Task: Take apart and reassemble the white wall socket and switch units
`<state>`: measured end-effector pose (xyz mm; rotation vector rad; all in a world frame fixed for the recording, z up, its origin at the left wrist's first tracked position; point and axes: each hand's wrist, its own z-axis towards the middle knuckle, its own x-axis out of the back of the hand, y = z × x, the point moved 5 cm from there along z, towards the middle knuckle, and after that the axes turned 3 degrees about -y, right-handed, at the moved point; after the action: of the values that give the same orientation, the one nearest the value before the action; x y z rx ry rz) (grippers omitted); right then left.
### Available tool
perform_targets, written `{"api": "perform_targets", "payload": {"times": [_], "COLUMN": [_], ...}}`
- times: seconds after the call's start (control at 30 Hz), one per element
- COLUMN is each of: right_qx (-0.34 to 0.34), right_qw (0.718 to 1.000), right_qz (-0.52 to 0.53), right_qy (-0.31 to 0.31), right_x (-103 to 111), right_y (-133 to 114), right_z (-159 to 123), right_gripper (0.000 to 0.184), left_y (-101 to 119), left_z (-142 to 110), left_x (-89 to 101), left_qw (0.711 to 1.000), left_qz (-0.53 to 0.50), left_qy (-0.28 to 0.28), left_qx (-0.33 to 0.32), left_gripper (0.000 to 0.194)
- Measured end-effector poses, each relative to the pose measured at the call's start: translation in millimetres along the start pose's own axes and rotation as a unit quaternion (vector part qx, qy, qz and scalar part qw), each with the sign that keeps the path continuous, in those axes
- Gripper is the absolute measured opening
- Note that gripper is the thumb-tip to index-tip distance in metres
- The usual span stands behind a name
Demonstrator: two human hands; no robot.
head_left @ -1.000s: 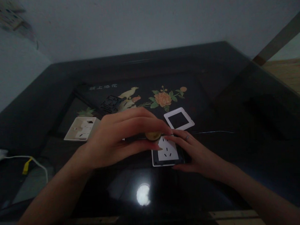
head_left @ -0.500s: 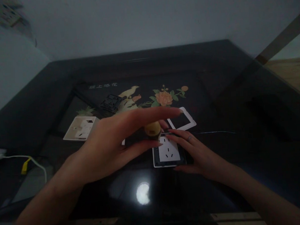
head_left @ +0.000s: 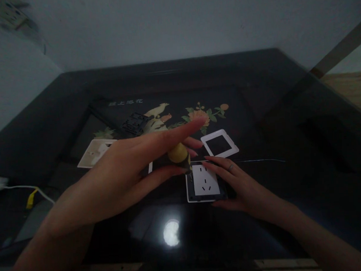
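My left hand (head_left: 131, 172) grips a screwdriver (head_left: 178, 153) by its rounded yellow-and-dark handle, with the index finger stretched past it. The handle leans over the left edge of a wall socket (head_left: 205, 180); the screwdriver's tip is too dark to make out. White in the middle with a dark surround, the socket lies face up in a white box. Its right side is held by my right hand (head_left: 235, 181), thumb at the near edge and fingers at the far edge. Just beyond is a white cover frame (head_left: 220, 144).
A white socket box (head_left: 94, 153) lies partly behind my left wrist. Farther back sits a black plastic part (head_left: 135, 123). A white cable (head_left: 42, 192) with a yellow tag (head_left: 30, 199) runs along the left. The dark, glossy table (head_left: 256, 109) meets a wall.
The screwdriver handle now tilts more to the left, and my left index finger has lifted off it. My right hand stays on the socket; the whole view has shifted slightly.
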<state>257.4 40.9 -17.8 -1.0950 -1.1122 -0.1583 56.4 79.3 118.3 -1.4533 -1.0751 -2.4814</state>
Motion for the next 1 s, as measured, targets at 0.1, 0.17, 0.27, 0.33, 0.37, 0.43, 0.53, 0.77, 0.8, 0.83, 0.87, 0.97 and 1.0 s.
{"api": "perform_targets", "payload": {"times": [0.1,0.17,0.27,0.33,0.37,0.43,0.53,0.77,0.8,0.83,0.87,0.97,1.0], "right_qx": [0.004,0.005,0.005,0.007,0.007,0.003,-0.001,0.0,0.003,0.008,0.011,0.011,0.009], "right_qw": [1.0,1.0,1.0,1.0,1.0,1.0,1.0,1.0,1.0,1.0,1.0,1.0,1.0], "right_qz": [0.0,0.001,0.003,0.003,0.002,0.002,0.001,-0.011,-0.013,-0.015,-0.016,-0.021,-0.023], "right_qy": [0.005,0.007,0.008,0.007,0.006,0.002,0.001,0.0,0.001,0.003,0.005,0.007,0.006], "right_x": [0,0,1,1,1,1,1,2,2,2,2,1,1], "right_y": [0,-1,-1,-1,-1,-1,-1,-3,-3,-3,-3,-2,-2], "right_z": [0,-1,-1,-1,-1,-1,-1,0,0,0,-1,-1,-1], "right_gripper": [0.087,0.086,0.087,0.087,0.087,0.086,0.086,0.084,0.084,0.084,0.084,0.085,0.086], "left_y": [2,6,7,5,3,2,1,8,9,9,8,5,5], "left_z": [1,2,3,2,1,-2,-4,1,1,2,2,0,-1], "left_x": [-3.6,-7.4,-8.6,-4.0,-1.2,2.8,3.2,-6.9,-7.8,-8.0,-7.3,-3.5,-3.0], "left_qw": [0.989,0.978,0.987,0.998,0.999,0.999,1.0,0.991,0.992,0.994,0.996,0.997,0.997], "left_qz": [0.067,0.112,0.099,0.034,0.002,-0.028,-0.024,0.01,0.014,0.012,0.002,-0.049,-0.06], "left_qy": [0.12,0.156,0.103,0.055,0.037,0.008,0.003,0.117,0.11,0.097,0.086,0.052,0.041], "left_qx": [-0.052,-0.086,-0.069,-0.019,0.003,0.021,0.016,-0.058,-0.058,-0.048,-0.032,0.014,0.024], "left_gripper": [0.037,0.026,0.032,0.045,0.05,0.055,0.055,0.033,0.032,0.032,0.033,0.041,0.043]}}
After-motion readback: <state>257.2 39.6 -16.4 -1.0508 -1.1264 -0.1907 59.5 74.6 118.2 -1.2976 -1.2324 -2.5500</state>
